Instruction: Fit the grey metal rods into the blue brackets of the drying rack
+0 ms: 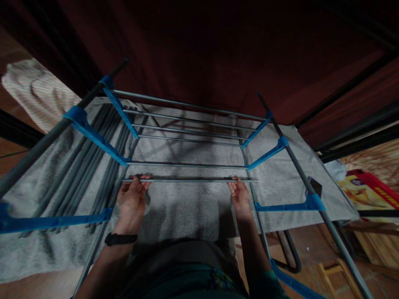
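A thin grey metal tube (pixel 190 180) lies level across the middle, held near its two ends. My left hand (pixel 132 194) is closed on its left part, with a dark band on the wrist. Near the other end my right hand (pixel 239 192) pinches the same tube between thumb and fingers. Around both hands stands a rack frame of grey poles (pixel 294 155) with blue plastic brackets (pixel 101 139). Several crossbars (pixel 190 165) span between the left and right brackets beyond the held tube. The tube's ends appear apart from the nearer blue brackets (pixel 286 206).
Loose grey tubes (pixel 84 166) lie in a bundle on the grey cloth (pixel 187 207) at the left. A dark red curtain (pixel 199 50) hangs behind. On the right are a red and yellow package (pixel 370 191) and a small wooden stool (pixel 338 274) on the tiled floor.
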`<state>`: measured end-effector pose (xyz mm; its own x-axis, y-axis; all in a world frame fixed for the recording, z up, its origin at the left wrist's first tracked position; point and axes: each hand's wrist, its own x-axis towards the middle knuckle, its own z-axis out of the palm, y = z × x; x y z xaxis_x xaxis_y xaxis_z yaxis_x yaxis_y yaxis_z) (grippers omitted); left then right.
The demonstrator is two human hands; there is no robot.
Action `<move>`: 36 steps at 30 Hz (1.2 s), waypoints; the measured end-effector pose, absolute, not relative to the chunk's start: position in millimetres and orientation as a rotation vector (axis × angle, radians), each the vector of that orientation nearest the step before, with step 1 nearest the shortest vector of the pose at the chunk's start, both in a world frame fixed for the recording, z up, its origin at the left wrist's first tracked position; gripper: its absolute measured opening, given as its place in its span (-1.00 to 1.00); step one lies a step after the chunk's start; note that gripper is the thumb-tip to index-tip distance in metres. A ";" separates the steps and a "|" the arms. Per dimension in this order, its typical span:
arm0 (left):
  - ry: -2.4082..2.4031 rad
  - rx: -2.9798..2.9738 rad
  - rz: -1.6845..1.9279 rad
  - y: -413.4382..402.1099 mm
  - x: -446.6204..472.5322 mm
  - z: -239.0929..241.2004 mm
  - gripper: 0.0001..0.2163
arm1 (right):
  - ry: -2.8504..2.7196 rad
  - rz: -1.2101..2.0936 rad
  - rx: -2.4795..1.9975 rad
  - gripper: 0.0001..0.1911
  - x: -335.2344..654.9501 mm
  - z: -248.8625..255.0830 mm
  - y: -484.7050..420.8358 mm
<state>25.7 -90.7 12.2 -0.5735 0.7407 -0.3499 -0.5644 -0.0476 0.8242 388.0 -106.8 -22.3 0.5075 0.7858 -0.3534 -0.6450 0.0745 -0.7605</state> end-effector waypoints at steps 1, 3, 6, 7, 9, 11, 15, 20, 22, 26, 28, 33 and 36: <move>1.279 0.205 1.749 -91.9 27.5 13.9 -0.80 | -0.166 1.084 -1.042 -0.88 387.2 -23.1 -106.7; 1.268 0.197 1.706 -93.6 31.1 16.7 -0.81 | -0.179 1.092 -1.046 -0.88 385.5 -24.9 -106.6; 1.249 0.157 1.660 -94.0 37.1 19.5 -0.81 | -0.205 1.096 -1.047 -0.89 382.1 -26.7 -106.8; 1.247 0.136 1.643 -93.9 39.3 20.2 -0.79 | -0.210 1.098 -1.049 -0.88 380.8 -26.9 -106.9; 1.242 0.094 1.603 -93.6 43.8 21.2 -0.77 | -0.213 1.108 -1.048 -0.88 377.9 -27.0 -107.2; 1.226 0.060 1.560 -93.8 48.3 21.4 -0.75 | -0.207 1.117 -1.046 -0.87 375.1 -26.5 -107.6; 1.201 0.016 1.507 -94.7 55.4 19.2 -0.74 | -0.201 1.126 -1.039 -0.87 371.8 -24.7 -108.3; 1.229 -0.005 1.519 -94.7 57.3 17.1 -0.71 | -0.209 1.149 -1.053 -0.88 372.6 -23.8 -108.1; 1.238 0.007 1.528 -94.8 56.1 17.6 -0.73 | -0.198 1.136 -1.051 -0.89 374.0 -23.6 -107.9; 1.251 0.029 1.541 -95.0 52.8 18.1 -0.75 | -0.211 1.094 -1.036 -0.92 379.6 -21.6 -107.8; 1.255 0.035 1.561 -95.0 51.3 17.6 -0.76 | -0.225 1.062 -1.029 -0.94 383.9 -19.6 -107.5; 1.259 0.039 1.591 -95.1 49.1 15.6 -0.77 | -0.213 1.009 -1.046 -0.95 395.7 -16.1 -106.6; 1.261 0.027 1.598 -95.1 48.8 14.7 -0.78 | -0.201 0.993 -1.061 -0.93 400.2 -16.9 -106.8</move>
